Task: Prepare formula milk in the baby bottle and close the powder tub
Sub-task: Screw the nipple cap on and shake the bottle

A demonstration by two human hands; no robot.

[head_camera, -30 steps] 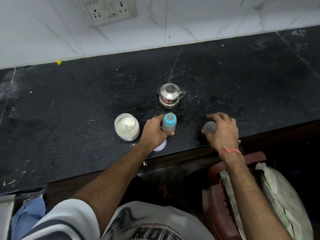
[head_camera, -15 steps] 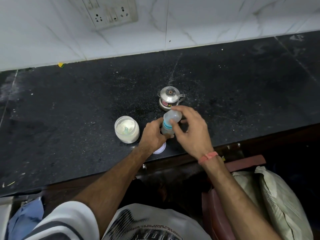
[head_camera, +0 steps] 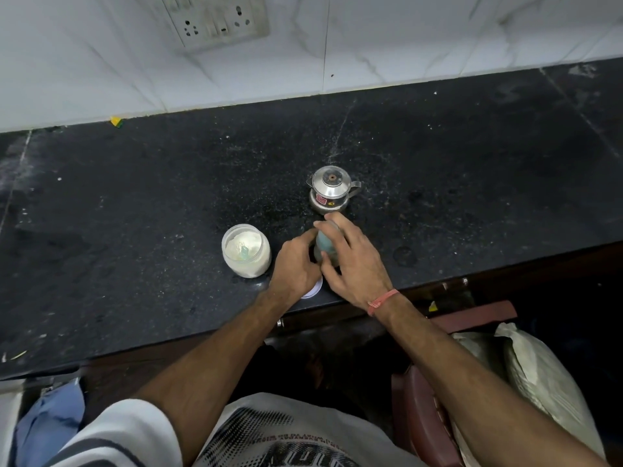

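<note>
The baby bottle [head_camera: 324,242] with its blue collar stands near the counter's front edge, mostly hidden between my hands. My left hand [head_camera: 295,264] grips its lower body from the left. My right hand [head_camera: 354,257] curls over its top, where a clear cap sits over the collar. The open powder tub [head_camera: 246,251], holding white powder and a scoop, stands just left of my left hand. Its white lid [head_camera: 312,291] lies flat on the counter, partly under my left wrist.
A small lidded steel pot [head_camera: 331,189] stands just behind the bottle on the black stone counter [head_camera: 135,214]. A tiled wall with a socket panel [head_camera: 215,20] is at the back. Below the counter edge at right are a red chair [head_camera: 424,416] and a sack [head_camera: 539,375].
My right hand brought the clear cap from the counter on the right to the bottle top and has lowered over it. My left hand stayed on the bottle.
</note>
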